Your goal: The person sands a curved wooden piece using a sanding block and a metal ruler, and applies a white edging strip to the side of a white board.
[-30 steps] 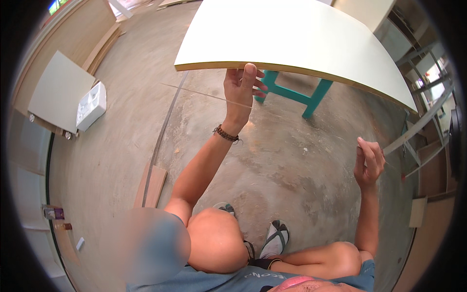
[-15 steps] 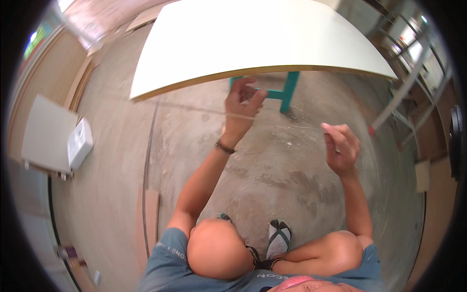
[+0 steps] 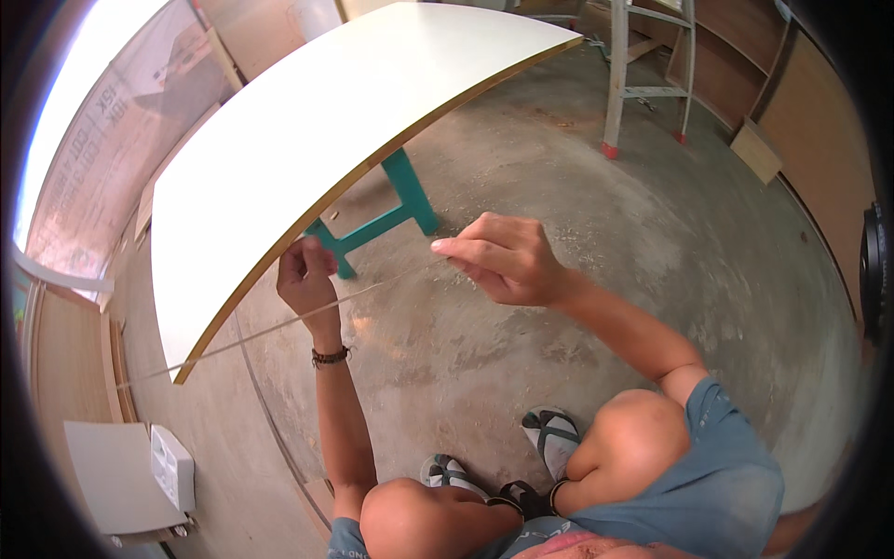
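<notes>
A thin pale cord or narrow strip slants from low on the left, over my left wrist, up to my right hand. Its end is pinched between the thumb and fingers of that hand. My left hand is raised beside the front edge of a large white panel, its fingers loosely bent and slightly blurred, with nothing visible in them. Whether those fingertips touch the edge, I cannot tell. The panel's edge is bare and yellow-brown. Under it stands a green support.
A metal ladder with red feet stands at the far right. Brown boards lean behind it. At the lower left are a grey-white panel and a white box with compartments. Fine debris lies on the concrete floor.
The view has turned right, so the white panel now slants up to the right. My right hand has come nearer my left, still pinching the cord. My left hand is closer to the panel's edge.
</notes>
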Available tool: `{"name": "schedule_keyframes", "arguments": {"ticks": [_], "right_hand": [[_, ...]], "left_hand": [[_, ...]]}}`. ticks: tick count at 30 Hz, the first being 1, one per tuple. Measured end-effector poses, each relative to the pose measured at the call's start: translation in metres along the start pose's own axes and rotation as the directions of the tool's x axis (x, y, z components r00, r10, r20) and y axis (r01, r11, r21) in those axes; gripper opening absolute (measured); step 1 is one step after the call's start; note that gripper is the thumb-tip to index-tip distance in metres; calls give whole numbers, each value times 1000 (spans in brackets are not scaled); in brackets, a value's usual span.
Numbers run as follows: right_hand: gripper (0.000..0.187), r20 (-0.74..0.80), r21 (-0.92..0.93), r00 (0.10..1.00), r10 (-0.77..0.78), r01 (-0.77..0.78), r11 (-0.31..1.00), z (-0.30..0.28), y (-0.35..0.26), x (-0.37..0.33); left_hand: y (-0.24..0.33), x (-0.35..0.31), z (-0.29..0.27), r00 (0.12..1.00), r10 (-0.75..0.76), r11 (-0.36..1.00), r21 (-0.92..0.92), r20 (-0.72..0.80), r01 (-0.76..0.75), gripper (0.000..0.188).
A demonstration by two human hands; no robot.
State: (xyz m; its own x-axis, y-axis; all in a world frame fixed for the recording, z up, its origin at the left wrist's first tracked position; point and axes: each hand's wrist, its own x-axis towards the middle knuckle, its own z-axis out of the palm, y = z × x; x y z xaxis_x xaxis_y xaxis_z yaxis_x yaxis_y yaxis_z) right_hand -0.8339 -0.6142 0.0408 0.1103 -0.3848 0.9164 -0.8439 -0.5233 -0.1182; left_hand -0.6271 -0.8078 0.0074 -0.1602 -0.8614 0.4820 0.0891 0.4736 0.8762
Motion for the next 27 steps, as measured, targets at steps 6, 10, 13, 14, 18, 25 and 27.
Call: {"name": "schedule_keyframes", "arguments": {"ticks": [6, 10, 13, 14, 18, 25, 27], "right_hand": [[31, -9, -46, 1000, 16, -16, 999, -9, 0, -5], [34, -2, -40, 1000, 0, 0, 999, -7, -5, -9], [39, 5, -106, 997, -71, 71, 992, -2, -13, -8], [42, 6, -137, 994, -107, 107, 985, -1, -17, -7], [45, 42, -68, 978, -203, 206, 976, 10, -42, 4], [39, 41, 52, 981, -187, 185, 981, 9, -43, 24], [46, 61, 52, 978, -201, 198, 979, -9, -21, 32]], "left_hand": [[-3, -54, 7, 955, -118, 980, 188, 274, 67, 21], [19, -89, -18, 911, -149, 989, 42, 384, 144, 40], [67, -100, -16, 860, -77, 981, -114, 504, 155, 66], [78, -102, -15, 835, -50, 979, -138, 548, 150, 74], [108, -111, -30, 832, -28, 992, -87, 554, 91, 103], [142, -104, -76, 888, -156, 969, -108, 432, 223, 75], [169, -100, -84, 906, -135, 989, -3, 400, 149, 76]]}}
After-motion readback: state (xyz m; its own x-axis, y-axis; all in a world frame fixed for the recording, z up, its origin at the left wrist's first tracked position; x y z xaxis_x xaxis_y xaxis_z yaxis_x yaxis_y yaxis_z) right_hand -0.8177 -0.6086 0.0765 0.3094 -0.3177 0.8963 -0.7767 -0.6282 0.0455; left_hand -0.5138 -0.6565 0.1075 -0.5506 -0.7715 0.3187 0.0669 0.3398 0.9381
